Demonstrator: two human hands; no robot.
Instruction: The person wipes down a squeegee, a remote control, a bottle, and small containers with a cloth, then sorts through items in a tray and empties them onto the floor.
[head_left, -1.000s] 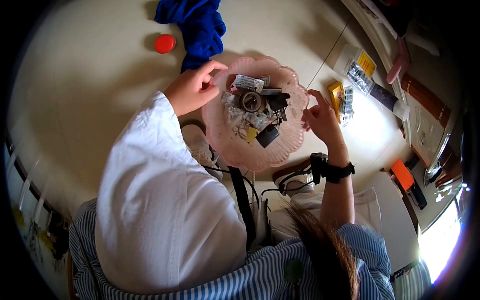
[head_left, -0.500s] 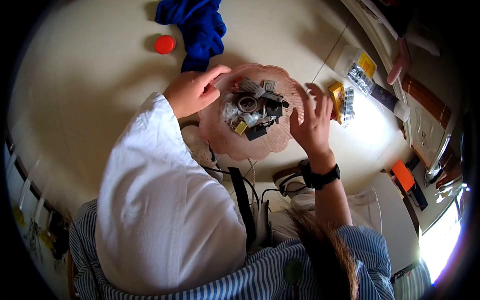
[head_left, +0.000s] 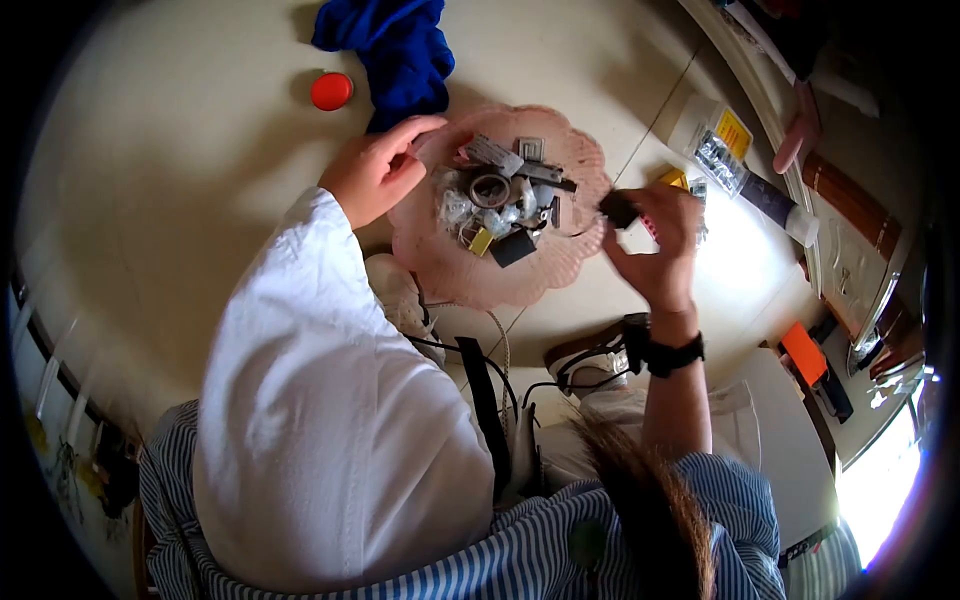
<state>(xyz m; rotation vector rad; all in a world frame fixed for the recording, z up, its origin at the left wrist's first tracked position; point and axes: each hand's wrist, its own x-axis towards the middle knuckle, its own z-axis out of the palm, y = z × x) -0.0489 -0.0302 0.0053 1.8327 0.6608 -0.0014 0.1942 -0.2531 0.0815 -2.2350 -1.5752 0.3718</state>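
Note:
A pink scalloped tray (head_left: 430, 265) holds a pile of small parts. My left hand (head_left: 375, 172) is at its upper left rim, thumb and index finger on either side of the edge, the other fingers curled. Past the right rim, my right hand (head_left: 660, 245) grips a small black block (head_left: 618, 208), blurred by motion. A thin dark line, perhaps a wire, runs from near the block toward the pile. In the pile are a roll of tape (head_left: 489, 191), a yellow-gold block (head_left: 481, 241), a black square piece (head_left: 513, 248) and crumpled clear plastic (head_left: 456, 206).
Beyond the tray lie a blue cloth (head_left: 405, 60) and a red round lid (head_left: 332, 91). At the right are a clear container with a yellow label (head_left: 733, 133), a dark tube with a white cap (head_left: 780, 205) and a yellow box (head_left: 674, 179). My shoes (head_left: 590, 362) and black straps are below.
My right hand has closed on the black block and moved right, away from the pile. The tray has shifted slightly away from me, with my left hand still at its rim.

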